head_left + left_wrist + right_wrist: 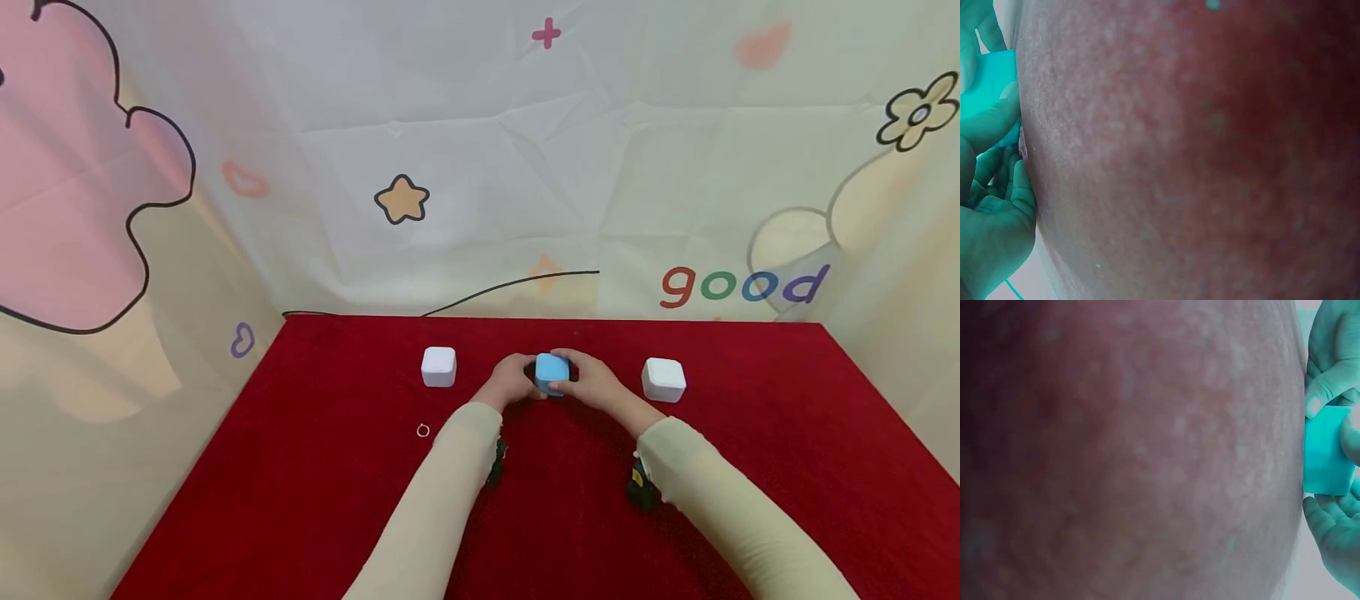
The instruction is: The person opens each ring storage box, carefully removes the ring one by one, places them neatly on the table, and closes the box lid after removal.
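Note:
A small light-blue box [552,373] with rounded corners sits between both hands on the red cloth, toward the far side of the table. From the left, my left hand [512,380] grips it; in the left wrist view the thumb [1000,115] lies along its near face and the other fingers curl beside it. My right hand [594,383] holds the opposite side, its thumb on the near face and its fingers around the right and back. The right wrist view shows the box [1325,456] flanked by both hands.
One white rounded box [438,367] stands left of the hands, and another white box [663,380] stands to the right. A thin small ring [423,431] lies near the left forearm. Behind the table's far edge hangs a printed curtain [480,208].

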The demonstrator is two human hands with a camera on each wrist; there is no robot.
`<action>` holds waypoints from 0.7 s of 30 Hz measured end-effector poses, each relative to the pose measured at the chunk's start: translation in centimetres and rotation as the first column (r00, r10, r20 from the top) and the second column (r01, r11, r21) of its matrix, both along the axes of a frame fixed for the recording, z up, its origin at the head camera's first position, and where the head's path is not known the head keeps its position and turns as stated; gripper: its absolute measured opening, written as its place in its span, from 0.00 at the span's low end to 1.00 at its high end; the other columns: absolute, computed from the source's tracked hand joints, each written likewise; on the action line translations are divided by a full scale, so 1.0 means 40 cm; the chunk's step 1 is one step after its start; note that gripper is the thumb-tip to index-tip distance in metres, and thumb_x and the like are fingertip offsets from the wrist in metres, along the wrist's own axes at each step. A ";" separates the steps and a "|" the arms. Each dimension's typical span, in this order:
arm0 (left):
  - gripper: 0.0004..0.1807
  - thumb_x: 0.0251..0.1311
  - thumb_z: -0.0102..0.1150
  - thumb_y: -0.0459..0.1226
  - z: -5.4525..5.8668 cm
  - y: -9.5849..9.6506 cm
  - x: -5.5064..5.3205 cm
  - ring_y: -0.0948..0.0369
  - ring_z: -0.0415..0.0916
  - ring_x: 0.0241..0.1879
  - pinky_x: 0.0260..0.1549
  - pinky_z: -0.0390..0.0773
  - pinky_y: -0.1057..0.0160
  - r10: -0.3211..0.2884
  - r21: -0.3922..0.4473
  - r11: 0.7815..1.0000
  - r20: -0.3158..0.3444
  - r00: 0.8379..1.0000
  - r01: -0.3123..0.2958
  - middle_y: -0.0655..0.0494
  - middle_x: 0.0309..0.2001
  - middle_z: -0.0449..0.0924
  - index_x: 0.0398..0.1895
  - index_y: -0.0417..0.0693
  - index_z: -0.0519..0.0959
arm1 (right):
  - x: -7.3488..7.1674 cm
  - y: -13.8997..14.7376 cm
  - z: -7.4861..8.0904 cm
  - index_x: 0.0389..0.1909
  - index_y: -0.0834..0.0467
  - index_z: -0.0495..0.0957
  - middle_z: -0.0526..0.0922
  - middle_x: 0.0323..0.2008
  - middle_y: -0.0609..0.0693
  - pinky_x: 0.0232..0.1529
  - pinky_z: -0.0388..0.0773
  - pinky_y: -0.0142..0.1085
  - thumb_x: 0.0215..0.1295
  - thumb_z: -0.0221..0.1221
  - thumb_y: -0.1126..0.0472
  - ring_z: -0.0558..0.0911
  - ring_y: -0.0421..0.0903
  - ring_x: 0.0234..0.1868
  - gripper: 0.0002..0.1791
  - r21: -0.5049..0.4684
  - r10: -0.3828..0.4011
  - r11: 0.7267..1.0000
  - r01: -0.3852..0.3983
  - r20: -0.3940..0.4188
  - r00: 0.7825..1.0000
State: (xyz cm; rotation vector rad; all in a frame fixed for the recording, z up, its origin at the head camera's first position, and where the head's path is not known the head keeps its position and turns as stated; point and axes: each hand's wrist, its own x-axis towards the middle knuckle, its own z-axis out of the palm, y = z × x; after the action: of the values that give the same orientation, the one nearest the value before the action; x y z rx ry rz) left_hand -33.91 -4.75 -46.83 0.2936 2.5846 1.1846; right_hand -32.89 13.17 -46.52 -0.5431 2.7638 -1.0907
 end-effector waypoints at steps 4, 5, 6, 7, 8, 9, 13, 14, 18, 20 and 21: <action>0.33 0.59 0.70 0.29 -0.001 0.002 0.001 0.49 0.72 0.65 0.69 0.74 0.49 0.011 0.001 1.000 0.005 1.000 -0.011 0.44 0.67 0.77 0.70 0.41 0.74 | 0.000 -0.001 0.001 0.70 0.70 0.66 0.72 0.68 0.71 0.66 0.74 0.60 0.68 0.65 0.60 0.75 0.66 0.63 0.35 0.003 0.014 1.000 -0.014 -0.006 1.000; 0.33 0.59 0.70 0.29 -0.001 0.003 0.002 0.49 0.72 0.65 0.69 0.74 0.49 0.014 0.004 1.000 0.007 1.000 -0.014 0.44 0.67 0.77 0.70 0.41 0.74 | -0.001 -0.001 0.002 0.70 0.70 0.66 0.72 0.68 0.71 0.66 0.74 0.60 0.69 0.65 0.60 0.75 0.66 0.63 0.34 0.005 0.016 1.000 -0.016 -0.006 1.000; 0.33 0.59 0.70 0.28 -0.002 0.003 0.003 0.49 0.72 0.65 0.69 0.74 0.49 0.017 0.007 1.000 0.008 1.000 -0.017 0.43 0.67 0.77 0.70 0.40 0.74 | 0.000 -0.001 0.002 0.70 0.70 0.66 0.72 0.68 0.71 0.66 0.74 0.60 0.69 0.65 0.60 0.75 0.66 0.63 0.34 0.007 0.019 1.000 -0.019 -0.008 1.000; 0.33 0.59 0.70 0.28 -0.002 0.004 0.005 0.49 0.72 0.65 0.69 0.75 0.49 0.017 0.006 1.000 0.007 1.000 -0.017 0.43 0.67 0.77 0.70 0.40 0.74 | 0.001 -0.001 0.003 0.70 0.71 0.66 0.72 0.67 0.71 0.66 0.74 0.60 0.69 0.65 0.60 0.75 0.67 0.63 0.34 0.007 0.022 1.000 -0.022 -0.007 1.000; 0.33 0.58 0.70 0.28 -0.002 0.004 0.006 0.49 0.72 0.65 0.69 0.75 0.49 0.018 0.004 1.000 0.004 1.000 -0.018 0.43 0.66 0.77 0.69 0.40 0.74 | 0.001 -0.001 0.003 0.70 0.71 0.66 0.72 0.67 0.71 0.66 0.74 0.60 0.69 0.64 0.60 0.75 0.66 0.63 0.34 0.008 0.024 1.000 -0.024 -0.006 1.000; 0.33 0.58 0.70 0.28 -0.002 0.004 0.007 0.49 0.72 0.64 0.68 0.75 0.49 0.018 0.002 1.000 0.001 1.000 -0.018 0.43 0.66 0.77 0.69 0.40 0.74 | 0.000 -0.001 0.003 0.70 0.71 0.66 0.72 0.67 0.71 0.66 0.74 0.60 0.69 0.64 0.59 0.75 0.66 0.63 0.34 0.007 0.026 1.000 -0.026 -0.005 1.000; 0.32 0.58 0.71 0.29 -0.001 0.003 0.010 0.50 0.73 0.62 0.68 0.75 0.49 0.019 -0.011 1.000 -0.009 1.000 -0.019 0.43 0.64 0.78 0.68 0.39 0.76 | -0.003 0.001 0.003 0.70 0.70 0.66 0.72 0.68 0.71 0.66 0.74 0.60 0.70 0.63 0.59 0.75 0.66 0.64 0.33 0.000 0.031 1.000 -0.031 0.001 1.000; 0.32 0.58 0.71 0.29 -0.001 0.003 0.010 0.50 0.73 0.61 0.68 0.75 0.49 0.019 -0.010 1.000 -0.009 1.000 -0.019 0.42 0.64 0.79 0.68 0.39 0.76 | -0.004 0.002 0.004 0.70 0.70 0.66 0.72 0.68 0.71 0.66 0.74 0.60 0.70 0.63 0.59 0.75 0.66 0.64 0.33 0.000 0.032 0.999 -0.032 0.002 0.999; 0.31 0.58 0.71 0.28 0.001 0.004 0.009 0.50 0.73 0.60 0.68 0.75 0.49 0.016 -0.004 1.000 -0.010 1.000 -0.016 0.43 0.63 0.80 0.67 0.38 0.76 | -0.005 0.004 0.010 0.71 0.70 0.66 0.72 0.68 0.71 0.66 0.74 0.60 0.71 0.63 0.58 0.74 0.66 0.64 0.33 0.007 0.031 0.999 -0.031 0.012 0.999; 0.31 0.58 0.70 0.28 0.001 0.005 0.008 0.50 0.73 0.61 0.68 0.75 0.50 0.016 0.000 1.000 -0.006 1.000 -0.016 0.43 0.63 0.79 0.67 0.39 0.76 | -0.007 0.004 0.012 0.71 0.70 0.66 0.72 0.68 0.71 0.66 0.74 0.61 0.71 0.63 0.58 0.74 0.66 0.64 0.33 0.007 0.032 0.999 -0.032 0.016 0.999; 0.31 0.58 0.71 0.28 0.002 0.005 0.007 0.50 0.73 0.61 0.68 0.75 0.50 0.018 0.000 1.000 -0.006 1.000 -0.018 0.43 0.63 0.79 0.67 0.38 0.76 | -0.008 0.005 0.013 0.71 0.70 0.66 0.72 0.68 0.71 0.66 0.74 0.61 0.71 0.62 0.58 0.74 0.66 0.64 0.33 0.009 0.033 0.999 -0.033 0.016 0.999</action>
State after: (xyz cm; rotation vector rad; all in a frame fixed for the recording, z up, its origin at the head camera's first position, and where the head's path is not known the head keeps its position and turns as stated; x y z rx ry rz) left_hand -33.64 -4.53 -46.75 0.2751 2.5973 1.1912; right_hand -33.20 13.36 -46.00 -0.5747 2.7347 -1.0697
